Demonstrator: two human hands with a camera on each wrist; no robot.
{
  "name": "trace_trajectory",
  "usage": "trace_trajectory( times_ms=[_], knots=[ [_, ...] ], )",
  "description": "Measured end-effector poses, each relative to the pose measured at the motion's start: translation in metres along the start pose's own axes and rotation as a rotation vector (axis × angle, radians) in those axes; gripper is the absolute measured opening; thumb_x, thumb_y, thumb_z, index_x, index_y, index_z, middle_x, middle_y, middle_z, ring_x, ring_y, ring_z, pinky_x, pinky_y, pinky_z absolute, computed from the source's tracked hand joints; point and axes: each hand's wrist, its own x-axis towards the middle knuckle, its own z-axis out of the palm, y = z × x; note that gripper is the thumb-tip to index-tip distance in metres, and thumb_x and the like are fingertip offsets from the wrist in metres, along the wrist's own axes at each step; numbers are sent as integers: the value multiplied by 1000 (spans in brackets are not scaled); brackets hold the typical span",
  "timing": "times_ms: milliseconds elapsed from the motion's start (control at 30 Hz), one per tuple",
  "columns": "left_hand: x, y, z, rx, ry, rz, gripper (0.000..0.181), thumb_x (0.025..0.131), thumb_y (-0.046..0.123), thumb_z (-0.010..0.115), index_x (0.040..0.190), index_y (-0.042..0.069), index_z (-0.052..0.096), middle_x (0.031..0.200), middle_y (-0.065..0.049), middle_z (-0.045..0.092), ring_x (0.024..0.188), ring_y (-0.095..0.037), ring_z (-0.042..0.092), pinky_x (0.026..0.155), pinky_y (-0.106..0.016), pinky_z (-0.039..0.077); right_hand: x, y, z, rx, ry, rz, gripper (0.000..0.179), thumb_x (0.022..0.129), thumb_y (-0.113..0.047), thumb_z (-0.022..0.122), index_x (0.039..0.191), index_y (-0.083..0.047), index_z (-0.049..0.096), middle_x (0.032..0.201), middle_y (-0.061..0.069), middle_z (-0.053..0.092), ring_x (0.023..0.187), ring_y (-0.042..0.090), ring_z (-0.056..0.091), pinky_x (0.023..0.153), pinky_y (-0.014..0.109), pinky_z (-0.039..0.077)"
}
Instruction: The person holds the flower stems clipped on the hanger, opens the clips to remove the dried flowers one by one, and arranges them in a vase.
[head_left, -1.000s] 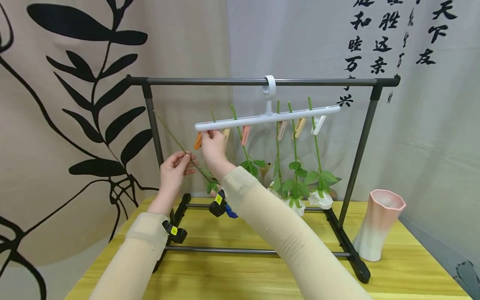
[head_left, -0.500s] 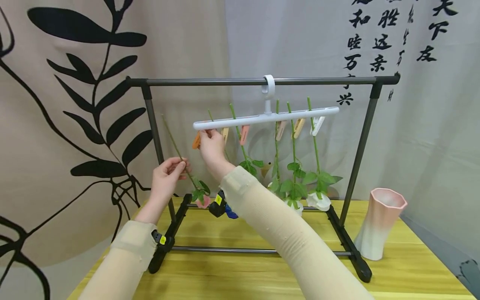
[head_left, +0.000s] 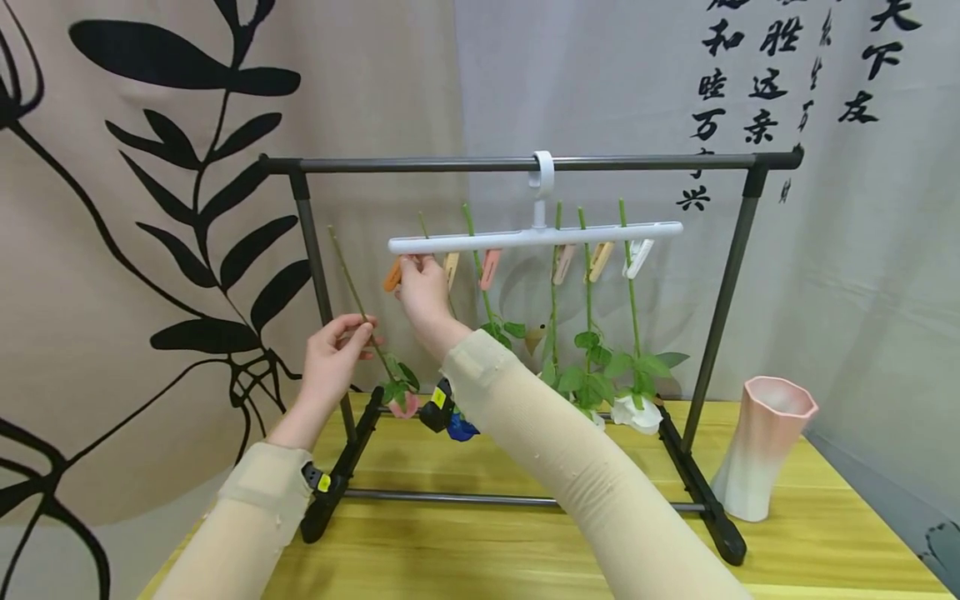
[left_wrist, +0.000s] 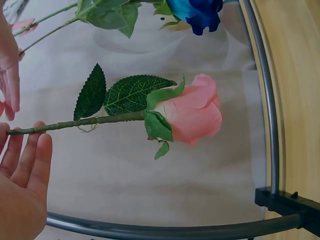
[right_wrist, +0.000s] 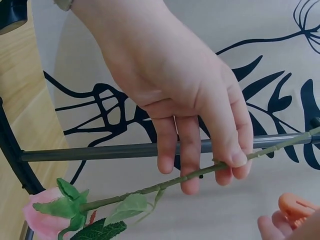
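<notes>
In the head view my left hand pinches the stem of a pink rose, its bloom pointing down, left of the white hanger. The left wrist view shows the pink bloom with green leaves, fingers behind the stem. Thumb and fingers of that left hand meet on the stem in the right wrist view. My right hand is raised to the hanger's left end and grips an orange clothespin; the clothespin shows partly beside its fingertips. The rose stem is apart from the clothespin.
A dark rack carries the hanger. Several flowers hang head-down from clothespins, including a white rose and a blue rose. A pink-and-white vase stands at the right of the wooden table.
My left hand has moved left and slightly down with the pink rose, whose stem stands steeper. The hanger has swung closer to level. My right hand stays at its left end.
</notes>
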Motion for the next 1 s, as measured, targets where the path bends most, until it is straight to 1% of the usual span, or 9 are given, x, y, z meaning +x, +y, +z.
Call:
trace_trajectory(
  times_ms=[100, 167, 300, 467, 533, 700, 767, 833, 1000],
  knots=[
    [-2, -1, -2, -5, 6, 4, 28, 99, 16, 58, 114, -7, 62, 111, -9, 66, 88, -19, 69, 70, -24, 55, -1, 2, 0, 17, -39, 35, 41, 105, -17, 43, 143, -4, 45, 129, 14, 59, 111, 25, 58, 90, 43, 50],
    [-4, -1, -3, -20, 14, 7, 28, 98, 15, 58, 114, -7, 62, 110, -5, 67, 89, -21, 69, 69, -24, 55, -2, 3, -1, 25, -69, 66, 44, 106, -20, 41, 147, -4, 40, 134, 14, 56, 118, 26, 56, 93, 44, 48],
    [-6, -5, -5, -33, 7, 9, 30, 98, 18, 59, 115, -8, 61, 108, 1, 67, 87, -15, 70, 69, -23, 55, -4, 7, -2, 27, -110, 113, 46, 106, -23, 40, 147, -2, 38, 135, 15, 55, 121, 29, 55, 95, 44, 47],
    [-7, -8, -7, -27, -4, -6, 33, 99, 20, 58, 117, -7, 60, 106, 7, 66, 85, -10, 69, 69, -22, 55, -8, 13, -2, 7, -122, 160, 45, 105, -26, 42, 138, 4, 46, 129, 17, 59, 117, 29, 58, 92, 41, 49],
    [-8, -8, -8, -20, -4, -10, 33, 99, 20, 58, 118, -6, 60, 107, 7, 65, 85, -7, 68, 69, -23, 55, -11, 15, -2, 0, -134, 184, 45, 105, -28, 42, 136, 5, 48, 128, 18, 59, 117, 29, 58, 93, 41, 49],
    [-7, -4, -10, -21, -3, -11, 33, 99, 21, 58, 119, -6, 61, 107, 5, 65, 85, -13, 69, 69, -25, 55, -16, 22, -4, 32, -179, 240, 50, 105, -31, 43, 140, 5, 43, 133, 18, 56, 120, 29, 56, 97, 43, 46],
    [-7, -2, -11, -25, -3, -9, 33, 99, 21, 58, 118, -6, 61, 106, 7, 65, 86, -17, 70, 69, -25, 55, -18, 25, -6, 45, -207, 250, 53, 104, -33, 44, 142, 4, 40, 134, 18, 55, 122, 28, 55, 99, 43, 44],
    [-7, 0, -12, -25, -3, -6, 33, 99, 21, 58, 117, -6, 61, 106, 7, 65, 86, -16, 69, 69, -24, 55, -21, 28, -9, 41, -239, 251, 55, 104, -35, 46, 142, 4, 39, 134, 17, 56, 122, 28, 55, 100, 43, 43],
    [-6, 1, -15, 10, 10, 15, 30, 98, 21, 59, 114, -5, 63, 109, -2, 66, 87, -13, 66, 68, -23, 54, -28, 38, -18, 4, -333, 246, 51, 103, -33, 48, 140, 1, 45, 132, 14, 58, 123, 29, 54, 102, 44, 41]
  ],
)
